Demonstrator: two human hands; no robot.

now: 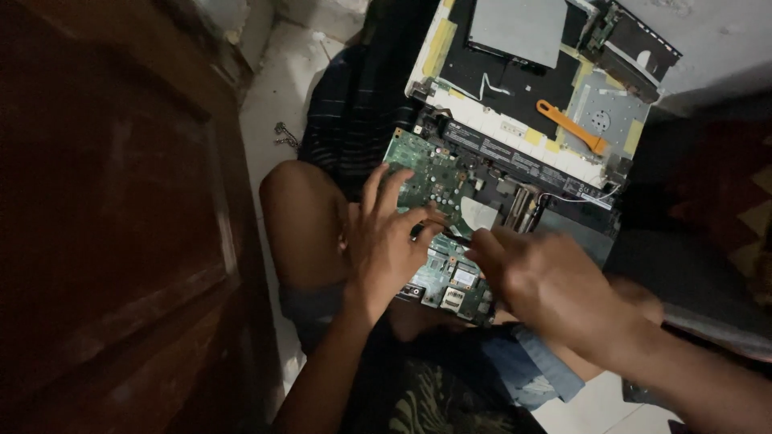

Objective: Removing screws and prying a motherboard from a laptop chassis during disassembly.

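Person sits on floor, opened laptop chassis (515, 120) across lap. Left hand (384, 241) rests spread on the green circuit board (434, 181), fingers (392, 186) loosely open, gripping nothing. Right hand (547, 281) over board's near edge, fingers curled; hold cannot be told. Orange pry tool (571, 126) lies on chassis far side.

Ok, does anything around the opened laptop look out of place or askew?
Two things. An orange pry tool lies loose and slanted across the upper half of the opened laptop. A small bunch of metal bits, too small to identify, sits on the floor away from the work. Both hands, left hand and right hand, are on the green circuit board.
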